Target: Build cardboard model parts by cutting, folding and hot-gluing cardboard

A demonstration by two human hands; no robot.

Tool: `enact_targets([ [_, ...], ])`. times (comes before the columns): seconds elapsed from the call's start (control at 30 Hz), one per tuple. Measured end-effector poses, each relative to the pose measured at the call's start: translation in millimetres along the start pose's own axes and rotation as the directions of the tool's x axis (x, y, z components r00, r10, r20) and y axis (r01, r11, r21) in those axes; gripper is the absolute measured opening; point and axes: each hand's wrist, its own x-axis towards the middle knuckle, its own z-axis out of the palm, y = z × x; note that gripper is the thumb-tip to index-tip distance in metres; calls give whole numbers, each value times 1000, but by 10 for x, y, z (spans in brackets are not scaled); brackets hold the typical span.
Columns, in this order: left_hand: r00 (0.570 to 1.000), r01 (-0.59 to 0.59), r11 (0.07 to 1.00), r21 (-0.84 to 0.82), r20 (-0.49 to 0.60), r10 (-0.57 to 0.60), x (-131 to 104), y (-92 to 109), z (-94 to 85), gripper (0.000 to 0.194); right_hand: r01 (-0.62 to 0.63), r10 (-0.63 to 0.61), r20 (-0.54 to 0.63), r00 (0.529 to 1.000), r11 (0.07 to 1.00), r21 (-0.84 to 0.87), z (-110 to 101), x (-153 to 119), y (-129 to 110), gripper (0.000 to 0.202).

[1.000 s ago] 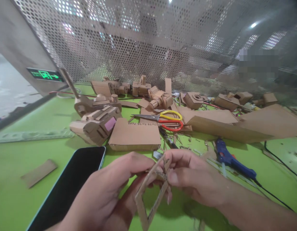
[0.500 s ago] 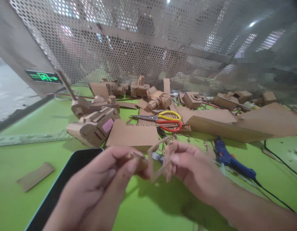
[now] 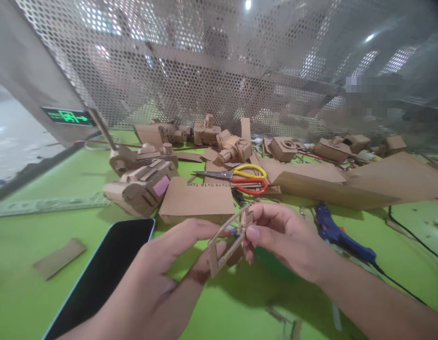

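Observation:
My right hand [image 3: 280,238] pinches a thin rectangular cardboard frame [image 3: 213,257] at its right end, between thumb and fingers, above the green table. My left hand [image 3: 183,259] reaches in from the left, its thumb showing through the frame's opening. Its index fingertip passes behind the frame's upper edge. Close to the left fingertips is a small brown cardboard piece [image 3: 236,256], partly hidden by the frame; the left hand's grip on it is only partly visible. A flat cardboard box [image 3: 197,200] with printed numbers lies just beyond both hands.
Scissors [image 3: 236,175] with yellow and red handles lie behind the box. A blue glue gun [image 3: 342,236] rests at right with its cord. At left are a black phone [image 3: 105,274], a cardboard strip [image 3: 59,259] and a cardboard camera model [image 3: 141,186]. Perforated metal [image 3: 219,66] stands behind.
The cardboard frame has tilted and its left end has moved down and left. My left hand has moved right, its fingertips now behind the frame. The right hand keeps its pinch.

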Motion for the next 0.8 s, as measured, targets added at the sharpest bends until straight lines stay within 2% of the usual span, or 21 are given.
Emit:
enact_targets([
  [0.1, 990, -139, 987, 79, 5, 139, 10, 69, -1, 19, -86, 86, 14, 996, 996, 15, -3, -6, 28, 32],
  [0.2, 963, -265, 957, 120, -20, 269, 22, 102, 17, 25, -162, 162, 10, 987, 986, 33, 30, -19, 53, 37],
  [0.3, 948, -310, 941, 139, -24, 316, 32, 116, 16, 27, -211, 211, 6, 977, 977, 23, 75, -34, 54, 40],
  [0.4, 946, -318, 929, 189, -5, 325, 27, 133, -7, 20, -255, 255, 4, 967, 967, 10, 111, -44, 34, 43],
  [0.6, 933, -342, 824, 451, 61, 354, -32, 121, -28, 13, -280, 280, -20, 960, 960, 12, 173, -48, 11, 45],
  [0.8, 863, -471, 729, 497, 86, 499, -19, 125, -18, 22, -225, 231, -47, 972, 968, 108, 211, -46, 141, 34],
])
